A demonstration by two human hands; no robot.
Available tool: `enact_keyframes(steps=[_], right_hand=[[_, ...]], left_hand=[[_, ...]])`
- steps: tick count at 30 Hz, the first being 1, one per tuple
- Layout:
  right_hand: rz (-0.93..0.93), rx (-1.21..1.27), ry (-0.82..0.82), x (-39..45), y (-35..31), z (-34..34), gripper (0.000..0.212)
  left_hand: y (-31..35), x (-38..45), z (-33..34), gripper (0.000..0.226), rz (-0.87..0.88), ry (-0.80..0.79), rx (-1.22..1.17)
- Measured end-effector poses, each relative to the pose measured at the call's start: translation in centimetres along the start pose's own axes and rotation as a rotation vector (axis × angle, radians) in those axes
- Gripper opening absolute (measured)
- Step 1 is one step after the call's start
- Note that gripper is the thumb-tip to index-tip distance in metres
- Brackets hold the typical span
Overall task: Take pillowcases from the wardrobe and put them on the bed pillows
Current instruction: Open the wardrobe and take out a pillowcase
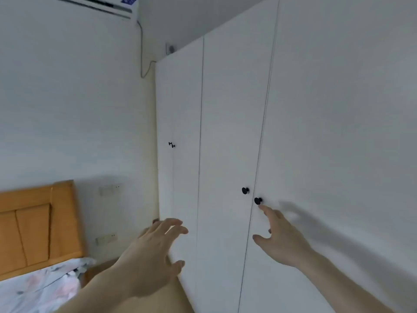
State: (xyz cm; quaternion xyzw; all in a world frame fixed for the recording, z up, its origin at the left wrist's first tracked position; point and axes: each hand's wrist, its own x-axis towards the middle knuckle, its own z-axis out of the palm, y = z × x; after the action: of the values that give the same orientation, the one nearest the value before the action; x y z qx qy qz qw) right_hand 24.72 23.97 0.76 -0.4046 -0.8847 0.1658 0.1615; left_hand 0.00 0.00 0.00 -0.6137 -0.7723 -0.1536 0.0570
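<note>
A tall white wardrobe (pixel 228 123) fills the right side, all its doors closed. Two black knobs sit side by side at the nearest door seam: one (pixel 245 190) on the left door, one (pixel 258 200) on the right door. My right hand (pixel 278 236) reaches up with its fingers spread, the index fingertip just under the right knob, holding nothing. My left hand (pixel 155 247) hovers lower, in front of the wardrobe's left part, with its fingers spread and empty. No pillowcases or pillows are in view.
A wooden headboard (pixel 38 222) and floral bedding (pixel 38 288) lie at the lower left. Another pair of small black knobs (pixel 171 144) sits on the far doors. An air conditioner (pixel 101 5) hangs high on the white wall, its cable running down.
</note>
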Motion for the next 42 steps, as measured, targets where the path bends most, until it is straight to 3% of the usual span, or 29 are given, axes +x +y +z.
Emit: enact_keyframes(steps=[7,16,24,32,42], right_hand=[[0.273,-0.121,0.046,8.6,-2.6,1.9,0.082],[0.436,-0.152,0.172,11.1,-4.4,3.9,0.053],[0.348,-0.199,0.219,6.7,-8.1,6.0,0.038],[0.204,-0.202,0.199,-2.0,-12.3,7.4,0.042],[0.048,-0.172,0.175,-13.9,-15.4,6.0,0.024]], left_hand=[[-9.2,7.1,1.7,0.064,0.134,-0.039,-0.060],[-13.9,10.8,3.7,0.057,0.236,-0.111,-0.135],[-14.4,8.9,4.7,0.052,0.250,-0.143,-0.195],[-12.7,4.7,3.6,0.051,0.238,-0.159,-0.176],[-9.2,-1.0,2.2,0.050,0.267,-0.140,-0.180]])
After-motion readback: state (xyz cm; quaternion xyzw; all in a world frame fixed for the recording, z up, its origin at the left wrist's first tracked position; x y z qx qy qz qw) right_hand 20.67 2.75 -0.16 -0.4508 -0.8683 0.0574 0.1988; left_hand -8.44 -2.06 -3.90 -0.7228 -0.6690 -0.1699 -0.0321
